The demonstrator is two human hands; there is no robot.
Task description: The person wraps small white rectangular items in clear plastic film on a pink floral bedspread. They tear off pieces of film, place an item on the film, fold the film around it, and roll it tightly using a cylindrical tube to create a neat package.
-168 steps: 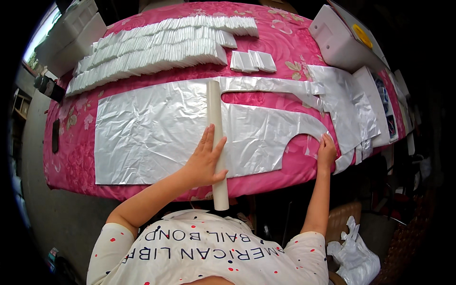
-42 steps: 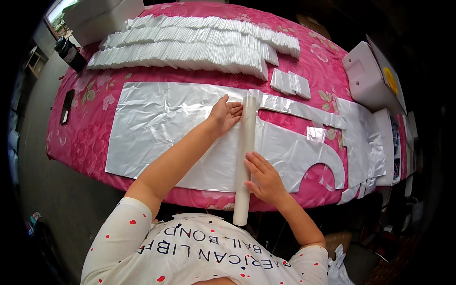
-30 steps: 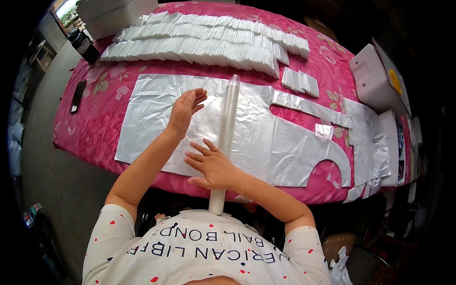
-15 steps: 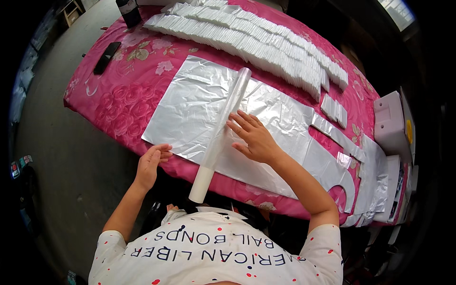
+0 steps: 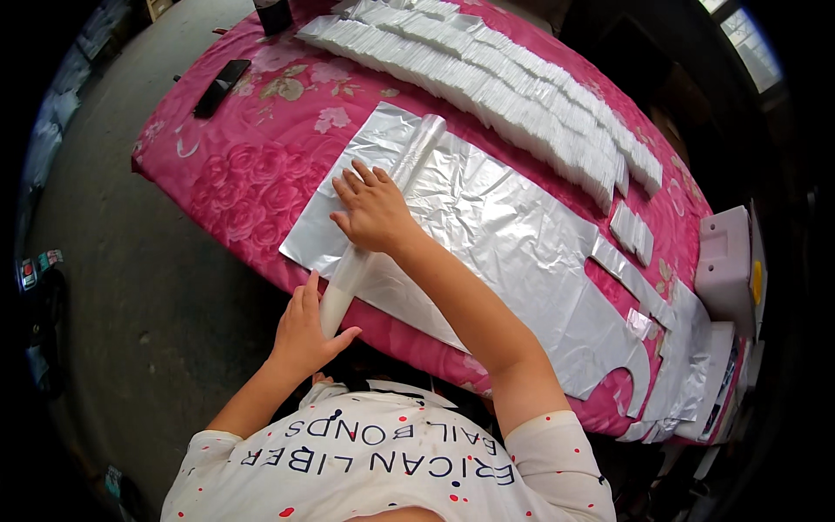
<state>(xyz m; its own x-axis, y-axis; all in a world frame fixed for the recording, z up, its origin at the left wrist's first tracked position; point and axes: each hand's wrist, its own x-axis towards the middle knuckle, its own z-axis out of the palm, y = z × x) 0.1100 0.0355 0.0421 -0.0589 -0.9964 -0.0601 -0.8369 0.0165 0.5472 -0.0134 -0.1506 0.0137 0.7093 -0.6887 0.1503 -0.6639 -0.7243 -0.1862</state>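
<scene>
A tube-shaped roll with clear film around it lies slantwise across flat, silvery-white plastic bags with cut-out handles. Its near end sticks out past the table edge. My right hand rests palm down on the middle of the roll, fingers spread. Beside the near end is my left hand, its fingers stretched and thumb apart; it touches or nearly touches the roll there. Creases run through the plastic right of the roll, while a smooth strip shows to its left.
Long rows of folded white packets line the far side of the pink flowered tablecloth. A small packet bundle lies nearer. A black phone and a dark container are at the far left. A pale box stands right.
The roll has moved left across the plastic under my right hand, which has moved along with it. My left hand has come to the roll's near end. The view has shifted slightly.
</scene>
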